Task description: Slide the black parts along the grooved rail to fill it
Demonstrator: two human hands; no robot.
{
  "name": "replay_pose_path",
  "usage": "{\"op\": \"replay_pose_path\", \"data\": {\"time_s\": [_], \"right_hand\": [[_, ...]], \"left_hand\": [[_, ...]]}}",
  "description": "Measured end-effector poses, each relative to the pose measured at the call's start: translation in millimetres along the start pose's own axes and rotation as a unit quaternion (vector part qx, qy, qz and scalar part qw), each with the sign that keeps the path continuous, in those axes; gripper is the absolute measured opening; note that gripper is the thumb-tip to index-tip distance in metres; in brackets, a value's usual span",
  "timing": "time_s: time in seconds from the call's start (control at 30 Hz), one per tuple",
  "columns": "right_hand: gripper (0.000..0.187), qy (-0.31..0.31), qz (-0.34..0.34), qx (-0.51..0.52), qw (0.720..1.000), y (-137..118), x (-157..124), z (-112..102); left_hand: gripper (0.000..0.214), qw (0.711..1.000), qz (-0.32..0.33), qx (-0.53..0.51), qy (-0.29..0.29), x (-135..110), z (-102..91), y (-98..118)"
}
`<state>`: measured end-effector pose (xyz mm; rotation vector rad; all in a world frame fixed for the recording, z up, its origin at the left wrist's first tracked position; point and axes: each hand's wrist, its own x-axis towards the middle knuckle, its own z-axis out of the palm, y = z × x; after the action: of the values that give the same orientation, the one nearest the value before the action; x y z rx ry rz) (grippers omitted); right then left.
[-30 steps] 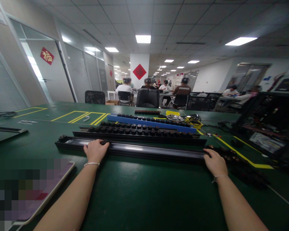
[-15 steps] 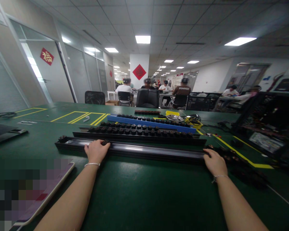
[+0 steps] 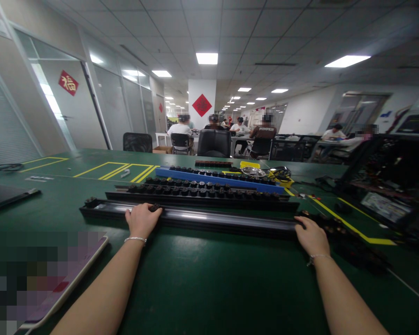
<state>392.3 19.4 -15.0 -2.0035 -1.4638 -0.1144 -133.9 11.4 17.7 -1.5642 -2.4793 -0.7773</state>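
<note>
A long black channel-like rail (image 3: pixel 209 220) with a shiny inner face lies across the green table in front of me. Near its left part, my left hand (image 3: pixel 144 220) is closed on a small dark block (image 3: pixel 155 207), mostly hidden by the fingers, at the channel. My right hand (image 3: pixel 312 235) grips the rail's right end, fingers over the top edge. At the rail's far left end sits another small dark block (image 3: pixel 91 201). Just behind lies a second black rail (image 3: pixel 209 200), with rows of round black parts (image 3: pixel 192 190) along it.
Farther back lies a blue rail (image 3: pixel 219 179) carrying more black parts. Beyond it are a metal dish (image 3: pixel 253 171) and a yellow tray (image 3: pixel 250 164). Dark parts (image 3: pixel 361 253) lie right of my right hand. A pale-edged flat object (image 3: pixel 87 265) is at the lower left.
My left hand has slid slightly to the right along the rail with the small dark block. My right hand and the rail have stayed in place.
</note>
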Motion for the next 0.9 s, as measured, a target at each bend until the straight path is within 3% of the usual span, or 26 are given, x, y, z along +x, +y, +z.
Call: {"op": "replay_pose_path", "data": {"time_s": [0.9], "right_hand": [[0.040,0.002,-0.001,0.008,1.000,-0.2,1.0,-0.1]], "left_hand": [[0.043,1.000,0.000,0.000,-0.011,-0.9,-1.9,1.4]]}}
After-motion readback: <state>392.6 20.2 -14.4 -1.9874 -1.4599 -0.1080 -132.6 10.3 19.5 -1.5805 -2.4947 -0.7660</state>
